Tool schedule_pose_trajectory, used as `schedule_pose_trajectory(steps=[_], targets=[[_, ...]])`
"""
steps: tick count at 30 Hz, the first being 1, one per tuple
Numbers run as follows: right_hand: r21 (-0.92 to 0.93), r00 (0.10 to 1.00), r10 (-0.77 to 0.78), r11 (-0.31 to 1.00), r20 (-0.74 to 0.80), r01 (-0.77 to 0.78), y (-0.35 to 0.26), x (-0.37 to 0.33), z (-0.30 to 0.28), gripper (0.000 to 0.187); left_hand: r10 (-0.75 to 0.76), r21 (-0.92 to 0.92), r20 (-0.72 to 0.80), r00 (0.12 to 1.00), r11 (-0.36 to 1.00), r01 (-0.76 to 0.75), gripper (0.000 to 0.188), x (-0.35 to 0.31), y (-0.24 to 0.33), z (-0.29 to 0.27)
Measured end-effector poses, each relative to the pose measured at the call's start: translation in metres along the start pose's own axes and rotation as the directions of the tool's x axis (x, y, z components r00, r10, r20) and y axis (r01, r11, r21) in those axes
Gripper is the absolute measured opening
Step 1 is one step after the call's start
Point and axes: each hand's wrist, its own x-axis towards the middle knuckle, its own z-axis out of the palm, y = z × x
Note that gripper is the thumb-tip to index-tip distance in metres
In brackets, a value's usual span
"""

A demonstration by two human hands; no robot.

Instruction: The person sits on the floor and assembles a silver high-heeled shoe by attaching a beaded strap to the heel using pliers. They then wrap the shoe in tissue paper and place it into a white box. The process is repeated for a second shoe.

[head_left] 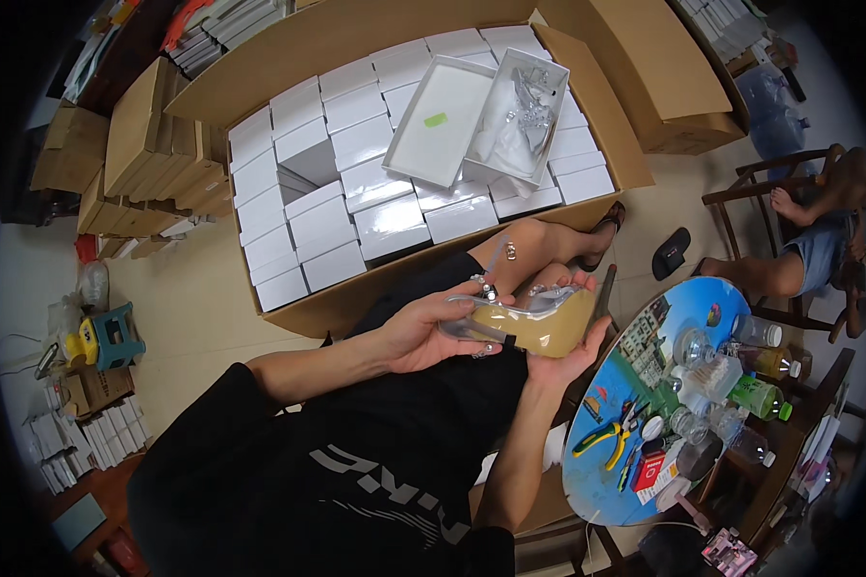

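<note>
In front of my lap I hold a sandal [558,325] with a beige sole and clear plastic parts set with shiny stones. My left hand [416,332] grips its clear end, thumb on top. My right hand [570,358] cups the broad beige end from below, fingers wrapped round the far edge. Beyond my hands, an open white shoebox [503,144] with a clear, stone-studded piece and white wrapping in it rests on stacked boxes. Its white lid [431,133], bearing a green sticker, lies beside it.
A big carton [308,313] full of white boxes [392,229] stands ahead. At right, a round blue table [587,481] bears pliers [598,439], bottles and a red pack [649,471]. Another person [808,264] sits beyond it. A green stool [117,337] and stacked cartons [140,144] stand at left.
</note>
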Motion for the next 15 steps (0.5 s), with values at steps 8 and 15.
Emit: schedule_pose_trajectory(steps=[8, 15], targets=[[-0.033, 0.998, 0.002, 0.999, -0.063, -0.004, -0.0038, -0.0036, -0.0057, 0.063, -0.008, -0.064, -0.073, 0.997, 0.998, 0.003, 0.050, 0.0045, -0.0020, -0.0013], [-0.025, 0.992, 0.006, 1.000, -0.126, -0.009, -0.0024, -0.0058, -0.0054, 0.063, -0.014, -0.112, -0.063, 0.998, 0.994, 0.007, 0.032, 0.0042, 0.0013, -0.0020]])
